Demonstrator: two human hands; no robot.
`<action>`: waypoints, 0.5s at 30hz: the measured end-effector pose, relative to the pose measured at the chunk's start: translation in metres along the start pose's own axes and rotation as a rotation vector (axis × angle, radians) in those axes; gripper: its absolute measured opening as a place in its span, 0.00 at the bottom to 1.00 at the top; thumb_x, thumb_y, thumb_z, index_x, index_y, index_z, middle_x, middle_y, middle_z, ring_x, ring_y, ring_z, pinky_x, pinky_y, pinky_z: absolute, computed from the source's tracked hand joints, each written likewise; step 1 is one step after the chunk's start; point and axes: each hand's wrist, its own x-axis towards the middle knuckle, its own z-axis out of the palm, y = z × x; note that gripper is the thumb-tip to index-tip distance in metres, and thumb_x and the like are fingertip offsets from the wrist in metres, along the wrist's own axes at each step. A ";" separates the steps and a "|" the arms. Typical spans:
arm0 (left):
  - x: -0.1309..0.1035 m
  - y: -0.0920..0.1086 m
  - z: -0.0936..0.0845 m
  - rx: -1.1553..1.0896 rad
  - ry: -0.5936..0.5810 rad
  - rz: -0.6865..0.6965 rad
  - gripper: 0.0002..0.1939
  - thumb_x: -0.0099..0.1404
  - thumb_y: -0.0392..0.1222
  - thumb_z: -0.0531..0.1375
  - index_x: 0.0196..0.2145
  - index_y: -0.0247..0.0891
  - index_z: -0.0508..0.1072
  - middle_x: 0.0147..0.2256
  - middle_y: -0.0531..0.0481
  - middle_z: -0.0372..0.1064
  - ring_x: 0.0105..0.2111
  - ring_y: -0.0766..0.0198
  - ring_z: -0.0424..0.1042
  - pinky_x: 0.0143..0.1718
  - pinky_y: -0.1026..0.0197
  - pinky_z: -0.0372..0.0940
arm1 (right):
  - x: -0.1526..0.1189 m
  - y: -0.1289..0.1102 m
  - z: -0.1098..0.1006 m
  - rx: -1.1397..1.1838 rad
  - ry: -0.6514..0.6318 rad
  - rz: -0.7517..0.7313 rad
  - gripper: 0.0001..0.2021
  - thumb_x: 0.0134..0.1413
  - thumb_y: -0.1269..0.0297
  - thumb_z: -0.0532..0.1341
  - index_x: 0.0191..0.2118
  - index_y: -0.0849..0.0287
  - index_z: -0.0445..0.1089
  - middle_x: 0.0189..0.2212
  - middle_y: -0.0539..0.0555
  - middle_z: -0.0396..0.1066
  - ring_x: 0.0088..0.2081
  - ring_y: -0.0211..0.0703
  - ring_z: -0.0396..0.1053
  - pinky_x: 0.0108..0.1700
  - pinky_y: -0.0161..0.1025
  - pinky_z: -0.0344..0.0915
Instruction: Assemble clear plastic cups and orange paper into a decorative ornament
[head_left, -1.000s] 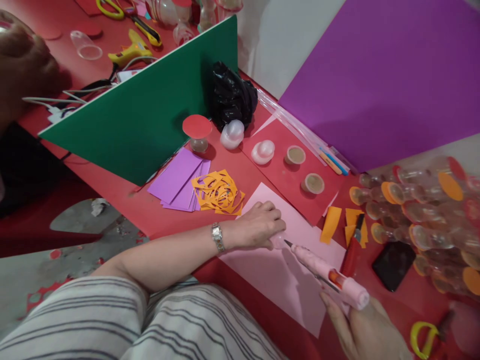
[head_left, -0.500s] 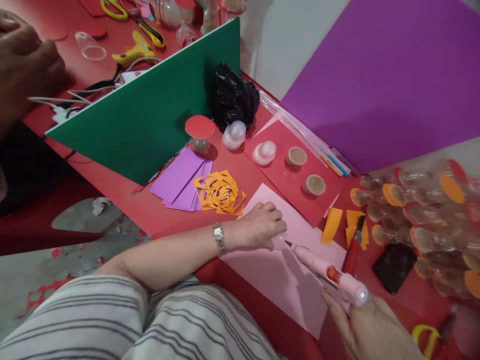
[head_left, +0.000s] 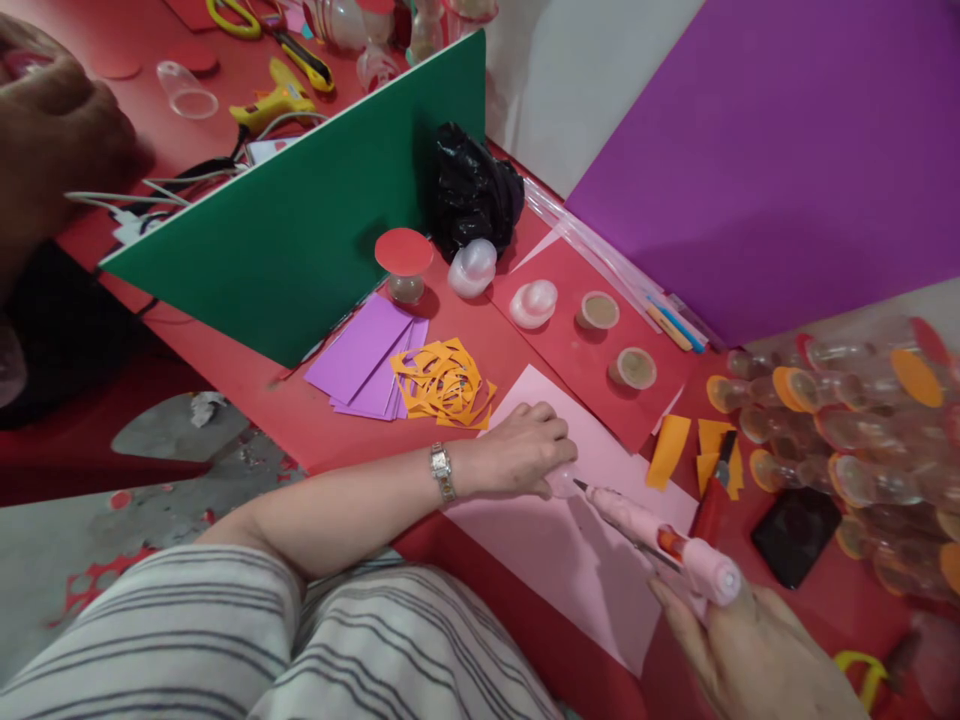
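Note:
My right hand [head_left: 757, 640] is wrapped round a pink glue gun [head_left: 637, 520], its dark nozzle pointing left toward my other hand. With its fingers curled, my left hand [head_left: 525, 450] grips a small clear plastic cup [head_left: 561, 481], mostly hidden beneath them. The nozzle tip is at the cup's edge; whether they touch I cannot tell. Both are above a pink paper sheet [head_left: 585, 590] on the red table. Orange paper cutouts [head_left: 442, 385] and purple paper pieces [head_left: 367, 350] lie just beyond my left hand.
Several clear cups, such as this cup [head_left: 636, 368], stand on red card. A green board [head_left: 300, 230] stands upright at left, with a co-worker's hand [head_left: 60, 130] behind it. Joined cups [head_left: 862, 430], a black phone [head_left: 796, 535] and yellow-handled scissors [head_left: 862, 675] are at right.
The whole view has shifted slightly to the right. Both hands, the cup and the glue gun keep nearly the same arrangement.

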 end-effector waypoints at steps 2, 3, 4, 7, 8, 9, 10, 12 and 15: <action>0.000 0.001 -0.001 -0.005 -0.001 -0.002 0.19 0.58 0.46 0.73 0.43 0.36 0.75 0.45 0.42 0.72 0.48 0.51 0.64 0.49 0.52 0.60 | -0.002 0.002 0.001 -0.002 -0.036 0.000 0.31 0.71 0.45 0.40 0.31 0.58 0.71 0.20 0.58 0.71 0.22 0.48 0.70 0.28 0.43 0.66; 0.000 0.001 -0.001 -0.006 -0.003 -0.005 0.19 0.59 0.46 0.73 0.43 0.36 0.75 0.45 0.42 0.72 0.48 0.50 0.64 0.49 0.51 0.60 | -0.002 0.003 0.001 -0.003 -0.055 -0.004 0.31 0.71 0.45 0.40 0.31 0.58 0.72 0.20 0.58 0.70 0.22 0.48 0.69 0.28 0.43 0.66; 0.000 0.002 -0.001 -0.006 -0.007 -0.010 0.19 0.59 0.46 0.73 0.43 0.36 0.75 0.45 0.42 0.72 0.48 0.50 0.64 0.49 0.51 0.60 | -0.003 0.004 0.002 -0.006 -0.070 -0.010 0.31 0.71 0.46 0.40 0.31 0.59 0.72 0.20 0.59 0.70 0.22 0.48 0.69 0.28 0.43 0.66; 0.000 0.003 -0.002 -0.006 -0.026 -0.025 0.19 0.59 0.46 0.72 0.44 0.35 0.75 0.46 0.41 0.72 0.49 0.50 0.64 0.50 0.52 0.60 | -0.002 0.005 0.002 -0.024 -0.055 -0.052 0.31 0.73 0.50 0.40 0.31 0.60 0.74 0.18 0.58 0.70 0.21 0.47 0.69 0.26 0.43 0.64; 0.000 0.003 -0.002 -0.006 -0.031 -0.026 0.20 0.59 0.46 0.72 0.45 0.35 0.75 0.46 0.41 0.72 0.49 0.50 0.64 0.50 0.52 0.59 | -0.002 0.005 0.002 -0.023 -0.052 -0.066 0.31 0.73 0.51 0.40 0.30 0.60 0.73 0.18 0.58 0.70 0.21 0.46 0.69 0.26 0.42 0.63; 0.000 0.003 -0.002 -0.005 -0.033 -0.025 0.20 0.59 0.46 0.72 0.45 0.35 0.75 0.46 0.42 0.72 0.49 0.50 0.64 0.50 0.52 0.59 | -0.002 0.005 0.002 -0.016 -0.047 -0.073 0.32 0.73 0.51 0.40 0.30 0.60 0.73 0.18 0.57 0.69 0.20 0.45 0.68 0.25 0.41 0.62; 0.000 0.003 -0.002 -0.005 -0.032 -0.023 0.20 0.59 0.46 0.72 0.45 0.35 0.75 0.46 0.42 0.72 0.49 0.50 0.64 0.50 0.53 0.59 | -0.002 0.005 0.002 -0.003 -0.044 -0.070 0.32 0.73 0.50 0.40 0.29 0.60 0.73 0.18 0.57 0.69 0.20 0.45 0.68 0.25 0.41 0.61; 0.000 0.002 -0.002 -0.005 -0.028 -0.023 0.20 0.59 0.46 0.72 0.46 0.35 0.74 0.46 0.42 0.72 0.49 0.50 0.64 0.50 0.53 0.58 | -0.003 0.006 0.003 0.036 -0.055 -0.044 0.32 0.73 0.47 0.41 0.30 0.60 0.73 0.18 0.56 0.69 0.19 0.44 0.67 0.24 0.41 0.60; 0.001 0.002 -0.001 -0.004 -0.028 -0.023 0.20 0.60 0.46 0.72 0.46 0.36 0.74 0.47 0.42 0.72 0.50 0.50 0.64 0.50 0.53 0.58 | -0.005 0.009 0.005 0.072 -0.082 -0.027 0.29 0.72 0.47 0.43 0.31 0.59 0.72 0.19 0.56 0.70 0.19 0.45 0.66 0.25 0.42 0.61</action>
